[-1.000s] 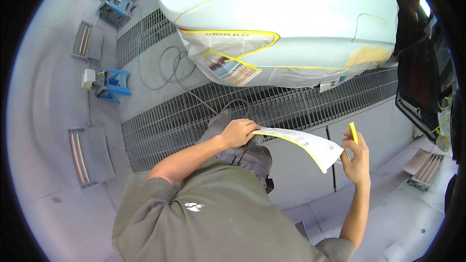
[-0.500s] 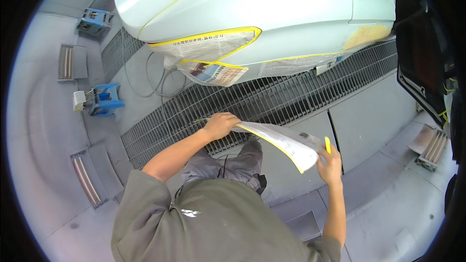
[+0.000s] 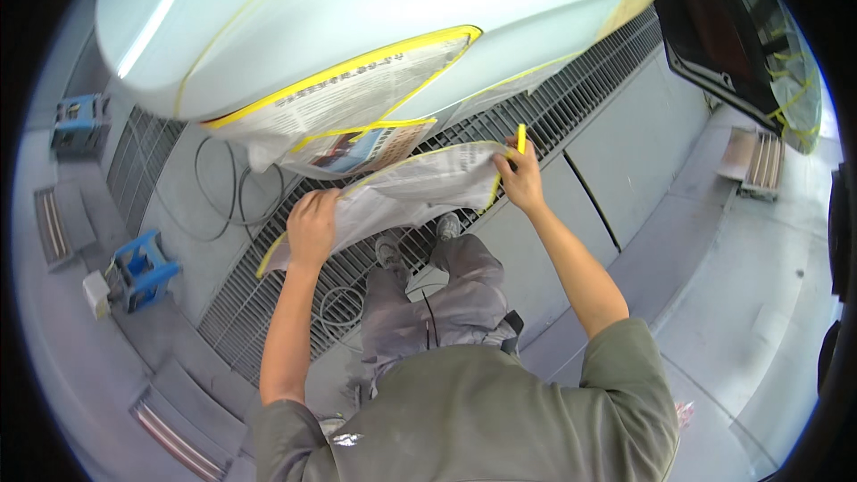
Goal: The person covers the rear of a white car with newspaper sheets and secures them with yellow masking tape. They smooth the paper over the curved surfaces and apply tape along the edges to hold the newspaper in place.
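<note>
I hold a sheet of newspaper [image 3: 406,192] edged with yellow masking tape stretched between both hands, just below a pale car body [image 3: 357,9]. My left hand [image 3: 312,228] grips the sheet's left end. My right hand [image 3: 520,180] pinches the right end, where a loose strip of yellow tape [image 3: 521,137] sticks up. On the car, more newspaper [image 3: 357,94] is taped over an opening, outlined in yellow tape. The sheet's upper edge lies close under that masked area.
A metal floor grate [image 3: 268,295] runs under the car and my feet. A hose [image 3: 219,205] coils on the floor at left. Blue stands [image 3: 143,268] sit at left, and a dark open car door [image 3: 741,27] is at upper right.
I have stepped closer to the car. Both hands have raised the newspaper sheet and spread it wider, bringing it up under the masked area.
</note>
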Tool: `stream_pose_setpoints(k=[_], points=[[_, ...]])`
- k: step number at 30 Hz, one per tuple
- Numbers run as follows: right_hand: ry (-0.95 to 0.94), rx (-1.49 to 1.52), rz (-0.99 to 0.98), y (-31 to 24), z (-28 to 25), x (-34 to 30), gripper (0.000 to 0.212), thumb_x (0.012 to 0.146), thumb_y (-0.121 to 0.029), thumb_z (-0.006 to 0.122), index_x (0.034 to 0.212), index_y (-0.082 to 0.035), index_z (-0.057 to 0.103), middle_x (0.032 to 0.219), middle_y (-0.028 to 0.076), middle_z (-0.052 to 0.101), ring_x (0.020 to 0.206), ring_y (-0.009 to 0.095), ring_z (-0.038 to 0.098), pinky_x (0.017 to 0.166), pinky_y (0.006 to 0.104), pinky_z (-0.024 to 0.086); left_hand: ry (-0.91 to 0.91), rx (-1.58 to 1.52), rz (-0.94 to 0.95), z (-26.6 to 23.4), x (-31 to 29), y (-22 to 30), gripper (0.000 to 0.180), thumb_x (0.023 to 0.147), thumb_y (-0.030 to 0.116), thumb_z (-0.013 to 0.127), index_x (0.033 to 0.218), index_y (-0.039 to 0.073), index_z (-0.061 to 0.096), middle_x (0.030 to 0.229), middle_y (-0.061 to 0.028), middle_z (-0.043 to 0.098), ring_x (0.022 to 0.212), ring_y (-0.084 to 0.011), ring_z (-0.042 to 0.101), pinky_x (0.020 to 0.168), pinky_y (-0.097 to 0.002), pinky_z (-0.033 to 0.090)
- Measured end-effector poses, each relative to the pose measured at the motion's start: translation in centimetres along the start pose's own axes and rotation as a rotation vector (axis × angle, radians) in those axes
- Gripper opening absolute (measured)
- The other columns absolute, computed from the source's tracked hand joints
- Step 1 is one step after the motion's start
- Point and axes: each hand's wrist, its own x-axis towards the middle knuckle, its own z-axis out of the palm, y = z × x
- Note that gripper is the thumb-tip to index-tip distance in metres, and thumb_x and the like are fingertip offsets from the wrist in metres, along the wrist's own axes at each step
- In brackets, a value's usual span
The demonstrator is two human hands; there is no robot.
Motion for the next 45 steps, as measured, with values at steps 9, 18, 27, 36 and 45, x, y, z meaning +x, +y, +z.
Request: stream_pose_setpoints(k=[9, 18, 27, 36, 45], points=[[0.327, 0.267, -0.212, 6.2, 9.5, 6.8, 0.027, 0.080, -0.004, 0.082, 0.106, -0.010, 0.077, 0.133, 0.017, 0.050, 0.121, 0.033, 0.056, 0.104, 0.0459, 0.049, 0.299, 0.349, 0.100, 5.6, 2.6, -2.8, 0.024, 0.078, 0.015, 0.069, 0.100, 0.006, 0.070, 0.101, -0.0127, 0.071, 0.101, -0.0323, 0.066, 0.100, -0.0500, 0.045], [0.696, 0.470, -0.823, 6.0, 11.4, 12.2, 0.035, 0.073, -0.010, 0.092, 0.105, -0.013, 0.076, 0.131, 0.012, 0.045, 0.117, 0.027, 0.056, 0.102, 0.0397, 0.048, 0.706, 0.578, 0.426, 7.9, 4.9, -7.2, 0.023, 0.085, 0.023, 0.061, 0.090, 0.001, 0.064, 0.089, -0.0176, 0.063, 0.085, -0.0396, 0.060, 0.093, -0.0503, 0.045], [0.694, 0.366, -0.736, 6.5, 10.6, 12.6, 0.022, 0.091, -0.025, 0.081, 0.091, -0.003, 0.079, 0.124, 0.010, 0.057, 0.108, 0.025, 0.060, 0.095, 0.0416, 0.044, 0.692, 0.458, 0.557, 6.9, 6.7, -8.6, 0.028, 0.101, 0.022, 0.057, 0.081, 0.002, 0.057, 0.081, -0.0139, 0.058, 0.079, -0.0348, 0.055, 0.082, -0.0439, 0.043], [0.723, 0.412, -0.596, 6.0, 11.2, 12.3, 0.026, 0.090, -0.029, 0.085, 0.092, -0.004, 0.079, 0.127, 0.012, 0.055, 0.122, 0.027, 0.057, 0.105, 0.0380, 0.047, 0.690, 0.381, 0.579, 6.2, 5.9, -8.8, 0.021, 0.101, 0.010, 0.062, 0.082, 0.002, 0.058, 0.088, -0.0126, 0.066, 0.088, -0.0351, 0.063, 0.104, -0.0493, 0.047], [0.694, 0.544, -0.494, 5.7, 11.3, 12.8, 0.029, 0.090, -0.039, 0.082, 0.095, -0.011, 0.082, 0.135, 0.011, 0.053, 0.131, 0.026, 0.049, 0.114, 0.0514, 0.022, 0.727, 0.443, 0.614, 5.3, 6.9, -8.0, 0.021, 0.101, 0.013, 0.065, 0.084, 0.003, 0.060, 0.089, -0.0126, 0.067, 0.088, -0.0344, 0.063, 0.093, -0.0451, 0.047]])
